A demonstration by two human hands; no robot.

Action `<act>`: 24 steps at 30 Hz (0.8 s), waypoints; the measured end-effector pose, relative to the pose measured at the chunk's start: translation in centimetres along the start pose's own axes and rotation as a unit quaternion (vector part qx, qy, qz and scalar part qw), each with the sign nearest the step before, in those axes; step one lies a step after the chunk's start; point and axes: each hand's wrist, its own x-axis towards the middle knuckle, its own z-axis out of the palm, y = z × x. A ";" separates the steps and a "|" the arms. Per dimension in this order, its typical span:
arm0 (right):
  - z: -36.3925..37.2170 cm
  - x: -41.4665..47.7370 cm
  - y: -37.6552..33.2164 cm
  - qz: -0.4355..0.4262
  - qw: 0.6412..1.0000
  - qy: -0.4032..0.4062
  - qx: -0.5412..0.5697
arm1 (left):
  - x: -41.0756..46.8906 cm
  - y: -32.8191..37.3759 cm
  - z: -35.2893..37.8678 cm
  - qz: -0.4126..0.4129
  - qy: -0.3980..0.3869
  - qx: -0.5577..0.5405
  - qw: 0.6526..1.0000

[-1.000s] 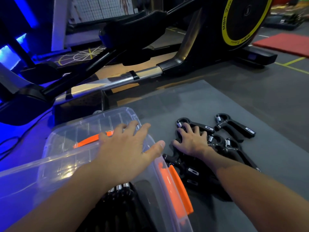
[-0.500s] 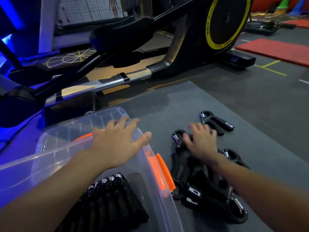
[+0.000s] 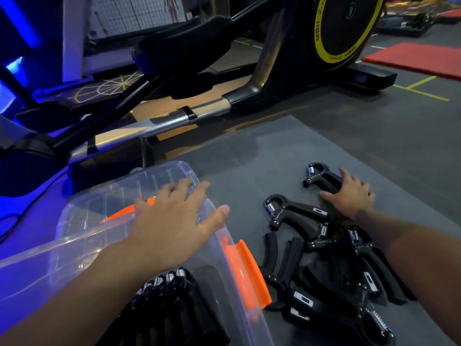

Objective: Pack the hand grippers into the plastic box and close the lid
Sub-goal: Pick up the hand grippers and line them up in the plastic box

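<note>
Right hand [image 3: 349,197]: lies at the right of the frame, palm down on the handle ends of the far hand gripper [image 3: 320,177]; the fingers bend over the handles, but whether they have closed into a full grip cannot be told.
Far hand gripper, axis: runs from upper left to lower right, spring head away from the hand, handles under the fingers.
Key relation: the plastic box [image 3: 74,245] lies to the left of this gripper and lower in the frame, with the pile of hand grippers [image 3: 324,275] between them; the right hand is much the nearer hand.
Left hand [image 3: 172,221]: spread flat, fingers straight, holding nothing, over the far end of the box; contact with the plastic cannot be told.
Box contents: a row of packed hand grippers [image 3: 169,303], spring ends up, at the lower centre.
Box appearance: clear, ribbed walls, an orange latch [image 3: 245,268] on the side facing the pile; lid not closed.
Gripper appearance: black, A-shaped, silver coil spring at the head, small light label on one handle.
Support: grey mat [image 3: 249,151].
</note>
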 end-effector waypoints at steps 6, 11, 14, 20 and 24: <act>-0.5 -1.7 -1.6 -0.040 0.991 0.022 0.125 | -0.1 0.0 -0.2 0.002 -0.004 0.000 1.000; -2.0 -3.9 -4.1 -0.081 0.978 0.028 0.188 | -0.1 -0.1 -0.5 0.005 -0.022 -0.011 1.000; -3.5 -5.6 -5.5 -0.108 0.969 0.021 0.220 | -0.3 -0.1 -0.8 0.005 -0.040 -0.013 0.999; -7.4 -10.9 -8.8 -0.129 0.953 0.020 0.272 | -0.4 -0.6 -1.4 0.016 -0.084 -0.070 0.994; -10.3 -15.7 -10.7 -0.123 0.939 0.003 0.321 | -1.6 -1.3 -3.6 0.058 -0.036 -0.187 0.980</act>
